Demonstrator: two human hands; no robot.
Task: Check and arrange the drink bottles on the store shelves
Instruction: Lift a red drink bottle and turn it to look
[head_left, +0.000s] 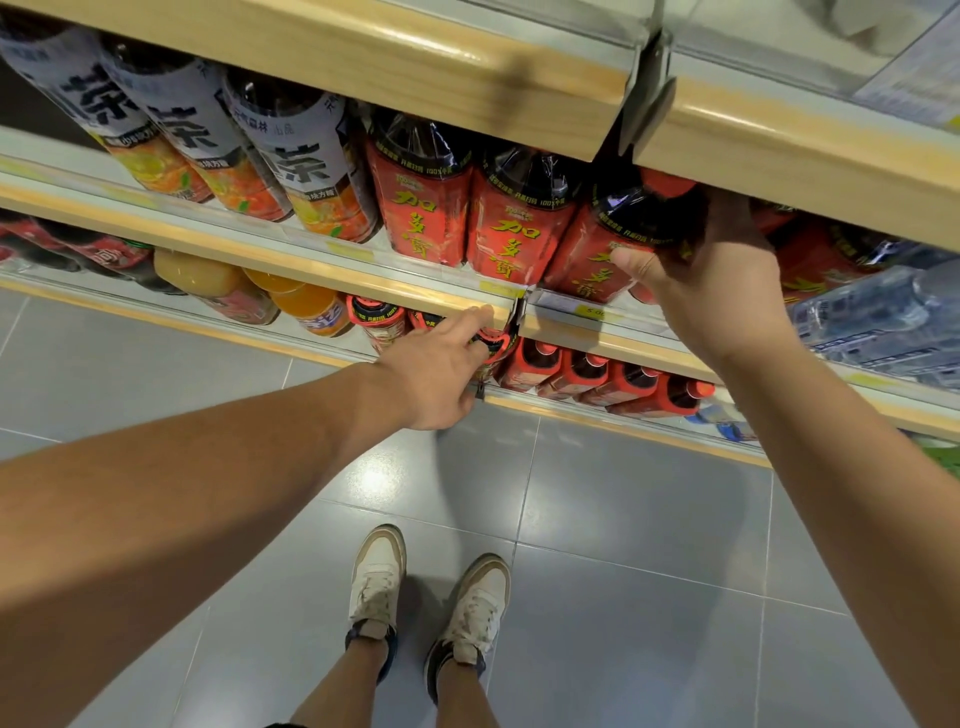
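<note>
We grip a red-labelled bottle (608, 244) at the front of the middle shelf (311, 260), the right hand (717, 291) wrapped round its dark shoulder with the thumb flat on the label. The bottle tilts out toward us, its red cap tucked just under the wooden lip of the upper shelf (415, 67), with little room above. It carries gold lettering on red wrap below a black band. Two matching bottles (421, 202) stand upright just beside it on its left, then three grey-labelled tea bottles (311, 171); more red ones show partly behind the hand. To the right lies clear wrapped bottled water (872, 317).

The left hand (431, 374) reaches to the lower shelf (597, 415), index finger stretched against the rail of the shelf above, other fingers over a small red-capped bottle (493, 345); we cannot tell whether they close on it. Four small red bottles (613, 379) line up to its right, two orange drinks (306, 306) to its left. The grey tiled floor (623, 519) lies open around two pale shoes (379, 577).
</note>
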